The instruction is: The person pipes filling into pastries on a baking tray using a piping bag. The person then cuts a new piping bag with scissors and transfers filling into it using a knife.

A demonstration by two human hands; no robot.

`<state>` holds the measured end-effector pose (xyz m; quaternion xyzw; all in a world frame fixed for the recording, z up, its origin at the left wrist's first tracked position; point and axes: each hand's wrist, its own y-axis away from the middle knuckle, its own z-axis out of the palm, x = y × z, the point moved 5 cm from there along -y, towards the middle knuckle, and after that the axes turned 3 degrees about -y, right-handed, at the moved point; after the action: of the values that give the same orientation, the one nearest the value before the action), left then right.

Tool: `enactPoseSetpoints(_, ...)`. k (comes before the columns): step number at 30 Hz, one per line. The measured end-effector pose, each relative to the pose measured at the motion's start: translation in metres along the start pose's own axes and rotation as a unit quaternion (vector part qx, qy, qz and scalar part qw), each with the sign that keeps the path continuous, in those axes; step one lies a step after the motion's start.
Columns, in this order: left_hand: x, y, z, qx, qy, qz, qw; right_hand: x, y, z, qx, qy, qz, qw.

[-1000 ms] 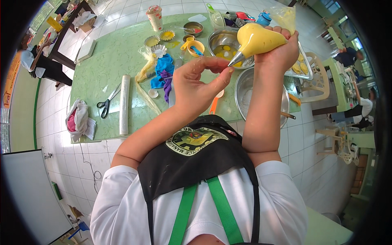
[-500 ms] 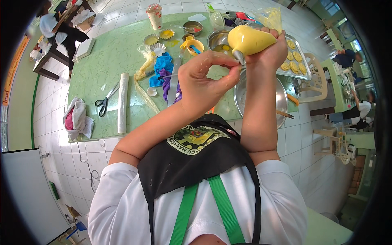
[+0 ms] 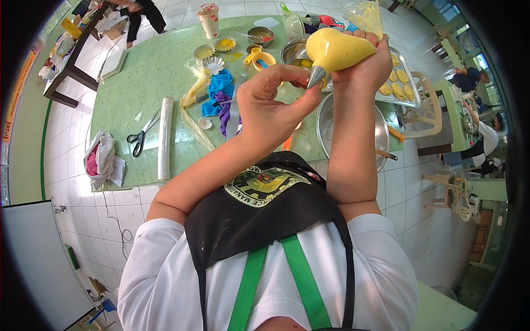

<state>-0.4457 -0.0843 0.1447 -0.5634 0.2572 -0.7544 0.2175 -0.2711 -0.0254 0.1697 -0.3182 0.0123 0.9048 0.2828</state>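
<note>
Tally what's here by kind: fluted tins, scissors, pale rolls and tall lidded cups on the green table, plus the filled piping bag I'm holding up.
Visible fluted tins: 3 (any nested underneath can't be told)
Scissors: 1
Pale roll: 1
Tall lidded cup: 1
Filled piping bag, in your right hand: 1
Total: 7

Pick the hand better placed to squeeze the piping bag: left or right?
Right, probably: the right hand grips the yellow piping bag at its wide end. The left hand only has finger and thumb close to the metal tip.
</note>
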Motion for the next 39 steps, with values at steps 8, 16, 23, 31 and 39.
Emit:
enactPoseSetpoints(8,-0.001,-0.003,-0.010,-0.037,-0.004,-0.034,0.999,0.001,0.012,0.013,-0.003,-0.016,0.007,1.000)
enactPoseSetpoints(16,-0.024,-0.040,-0.025,-0.244,0.059,-0.223,0.942,0.003,0.052,0.037,-0.235,0.244,0.000,0.941)
enactPoseSetpoints(23,0.036,-0.110,0.023,-0.353,0.176,-0.280,0.875,0.018,0.087,0.045,-0.392,0.252,0.114,0.877)
enactPoseSetpoints(31,0.084,-0.118,0.057,-0.382,0.000,-0.277,0.882,-0.015,0.087,0.071,-0.341,0.246,0.034,0.906)
enactPoseSetpoints(39,0.064,-0.119,0.102,-0.249,0.299,-0.327,0.861,-0.023,0.091,0.019,-0.292,0.382,0.038,0.876)
